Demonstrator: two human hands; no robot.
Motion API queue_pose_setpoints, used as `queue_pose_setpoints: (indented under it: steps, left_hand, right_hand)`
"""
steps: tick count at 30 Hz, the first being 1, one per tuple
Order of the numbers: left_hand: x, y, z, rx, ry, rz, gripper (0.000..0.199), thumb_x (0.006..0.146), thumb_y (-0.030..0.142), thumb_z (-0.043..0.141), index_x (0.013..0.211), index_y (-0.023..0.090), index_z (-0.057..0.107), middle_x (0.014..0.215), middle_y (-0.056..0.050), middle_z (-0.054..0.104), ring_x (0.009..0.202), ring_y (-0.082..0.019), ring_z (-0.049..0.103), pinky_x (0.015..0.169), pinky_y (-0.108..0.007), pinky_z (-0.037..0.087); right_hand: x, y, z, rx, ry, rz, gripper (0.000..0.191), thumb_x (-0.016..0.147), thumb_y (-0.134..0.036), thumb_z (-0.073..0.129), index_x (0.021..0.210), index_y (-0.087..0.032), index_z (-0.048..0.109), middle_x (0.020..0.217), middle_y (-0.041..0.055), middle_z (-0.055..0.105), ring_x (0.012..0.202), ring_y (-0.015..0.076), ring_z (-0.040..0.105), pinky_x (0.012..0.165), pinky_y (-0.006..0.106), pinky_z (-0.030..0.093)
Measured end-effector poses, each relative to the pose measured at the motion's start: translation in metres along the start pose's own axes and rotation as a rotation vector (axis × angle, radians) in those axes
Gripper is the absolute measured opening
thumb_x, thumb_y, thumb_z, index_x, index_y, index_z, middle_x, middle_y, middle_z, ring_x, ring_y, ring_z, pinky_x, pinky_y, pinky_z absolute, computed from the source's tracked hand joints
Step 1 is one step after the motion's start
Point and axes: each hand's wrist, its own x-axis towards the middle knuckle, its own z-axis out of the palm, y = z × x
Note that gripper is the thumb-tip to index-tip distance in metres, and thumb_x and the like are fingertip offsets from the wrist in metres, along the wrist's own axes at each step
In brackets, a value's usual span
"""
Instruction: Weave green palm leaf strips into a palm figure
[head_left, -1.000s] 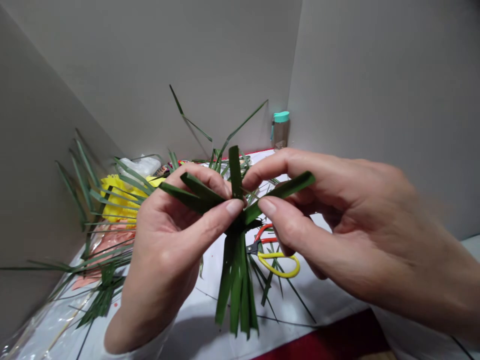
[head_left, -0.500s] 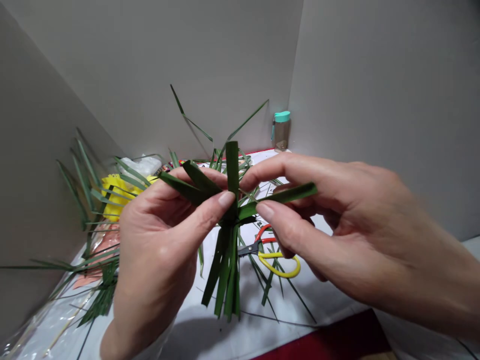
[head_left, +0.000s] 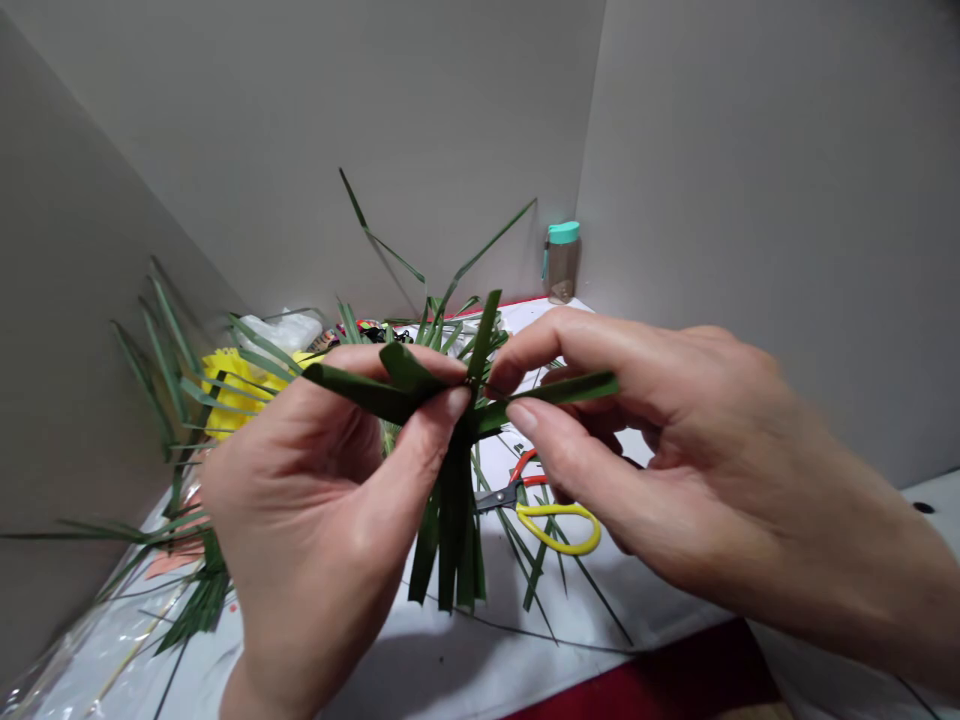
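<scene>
My left hand [head_left: 322, 500] pinches a bundle of dark green leaf strips [head_left: 454, 510] between thumb and forefinger at its middle. Short folded strips stick out at the top and to both sides, and several cut ends hang below. On the right, my right hand [head_left: 652, 440] has thumb and forefinger close together around a thin strand, beside the strip that points right. Scissors [head_left: 559, 525] with one red and one yellow handle lie on the white table cover behind the bundle, their blades partly hidden by it.
Thin leaf strips [head_left: 592, 590] are scattered by the scissors. A bottle [head_left: 562, 265] with a turquoise lid stands at the back wall. Yellow material [head_left: 236, 390], a white plastic bag [head_left: 281, 330] and long leaves [head_left: 161, 370] are at the left. A red cloth [head_left: 652, 680] shows at the front.
My left hand has turned and shifted slightly left. The bundle's upright strip now leans right, and its hanging ends have moved up a little. My right hand stays close to the bundle.
</scene>
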Motion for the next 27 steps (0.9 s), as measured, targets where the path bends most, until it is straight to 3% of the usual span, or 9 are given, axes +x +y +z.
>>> queue_pose_setpoints:
  steps: [5, 13, 18, 27]
  left_hand:
    - [-0.003, 0.003, 0.003, 0.088, 0.021, 0.057, 0.03, 0.089, 0.009, 0.074, 0.098, 0.038, 0.08, 0.091, 0.01, 0.077, 0.097, -0.014, 0.069, 0.096, -0.03, 0.055]
    - [0.006, 0.0, -0.004, -0.123, -0.081, -0.197, 0.017, 0.087, 0.019, 0.08, 0.097, 0.033, 0.079, 0.1, 0.006, 0.076, 0.098, -0.018, 0.071, 0.088, -0.028, 0.059]
    - [0.01, 0.0, -0.009, -0.292, -0.153, -0.35, 0.01, 0.088, 0.019, 0.078, 0.093, 0.027, 0.078, 0.1, 0.001, 0.075, 0.097, -0.02, 0.071, 0.086, -0.028, 0.061]
    - [0.013, 0.003, -0.008, -0.379, -0.203, -0.442, 0.007, 0.086, 0.015, 0.076, 0.09, 0.021, 0.077, 0.094, -0.002, 0.072, 0.091, -0.018, 0.069, 0.084, -0.028, 0.059]
  right_hand:
    - [-0.003, 0.0, -0.001, -0.001, -0.005, 0.017, 0.01, 0.095, -0.014, 0.056, 0.091, -0.022, 0.06, 0.078, -0.0071, 0.065, 0.058, 0.0079, 0.051, 0.057, 0.028, 0.039]
    - [-0.002, 0.004, -0.001, 0.051, -0.03, -0.028, 0.01, 0.098, -0.017, 0.057, 0.092, -0.022, 0.062, 0.095, -0.0042, 0.072, 0.061, 0.0071, 0.056, 0.061, 0.025, 0.045]
    - [0.0, 0.005, -0.005, 0.098, -0.07, -0.015, 0.01, 0.099, -0.019, 0.059, 0.097, -0.023, 0.068, 0.082, -0.0058, 0.071, 0.06, 0.0065, 0.059, 0.052, 0.022, 0.043]
    - [0.005, 0.008, -0.009, 0.244, -0.112, 0.012, 0.013, 0.096, -0.019, 0.063, 0.089, -0.023, 0.074, 0.061, -0.0079, 0.058, 0.043, 0.0049, 0.048, 0.039, 0.021, 0.035]
